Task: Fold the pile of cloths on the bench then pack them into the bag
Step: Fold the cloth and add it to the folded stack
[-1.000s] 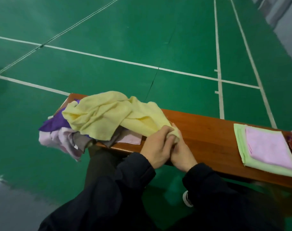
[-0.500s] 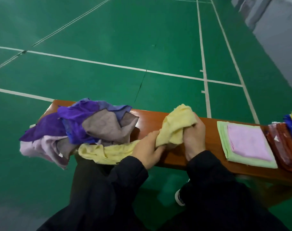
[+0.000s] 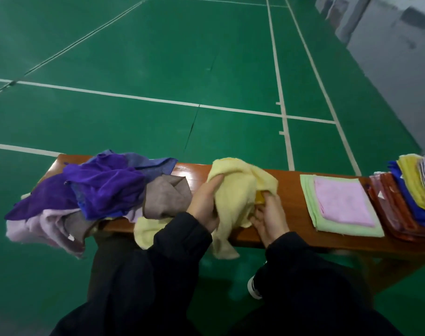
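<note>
A crumpled pale yellow cloth (image 3: 238, 190) lies bunched on the middle of the wooden bench (image 3: 291, 185), one end hanging over the near edge. My left hand (image 3: 205, 202) grips its left side. My right hand (image 3: 267, 214) pinches its right side, fingers tucked under a fold. A loose pile of purple, blue, grey and lilac cloths (image 3: 97, 192) covers the bench's left end. Right of my hands sits a folded green cloth (image 3: 310, 209) with a folded pink cloth (image 3: 342, 202) on top.
At the far right of the bench a reddish-brown bag (image 3: 390, 209) lies flat under a stack of blue, yellow and lilac cloths (image 3: 415, 187). Green court floor with white lines spreads behind. My dark-trousered knees and a shoe (image 3: 253, 286) are under the bench's near edge.
The yellow cloth has come off the pile and moved right to the middle of the bench. My hands have spread apart on it, and the view has shifted right.
</note>
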